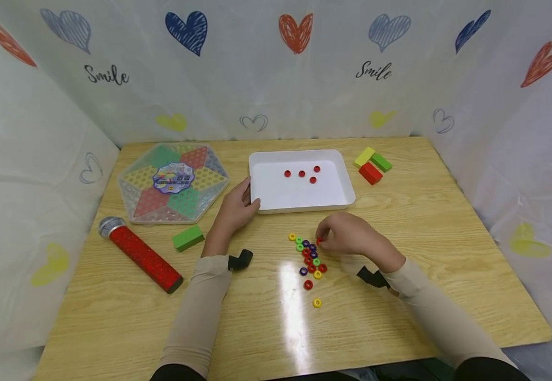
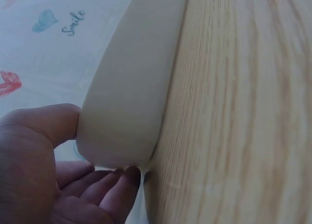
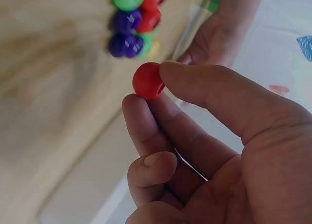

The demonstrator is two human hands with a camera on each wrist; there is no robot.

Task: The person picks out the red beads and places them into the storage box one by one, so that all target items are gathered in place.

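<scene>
- Right hand [image 1: 349, 233]: pinches one red bead [image 3: 147, 81]; gap narrow, just bead-width.
- Right wrist view: thumb [image 3: 204, 85] presses bead from its 2 o'clock, fingers [image 3: 136, 116] touch it around 6 o'clock; bead sits right at the tips, hole partly visible.
- Head view: held bead at right hand's 9 o'clock, close to the loose beads [image 1: 311, 262].
- Loose beads: red, yellow, green, purple, bunched on tabletop [image 1: 447, 275] at right hand's 8 o'clock; a few lie apart toward 6 o'clock of the bunch, last one a yellow bead [image 1: 317, 302].
- Left hand [image 1: 235, 206]: holds white tray [image 1: 300, 197] at its 8 o'clock end; left wrist view has thumb against the tray's wall, fingers curled at its end.
- White tray: from right hand, between 10 and 11 o'clock; four red beads inside, one of them the upper-right bead [image 1: 316, 169].
- Tray's 3 o'clock, slightly high: yellow block [image 1: 364, 156], green block [image 1: 381, 162], red block [image 1: 370, 173], grouped close together.
- Left hand's 10 o'clock: hexagonal box [image 1: 151, 200].
- Left hand's 8 o'clock: another green block [image 1: 188, 238], then red microphone [image 1: 143, 256] farther out.
</scene>
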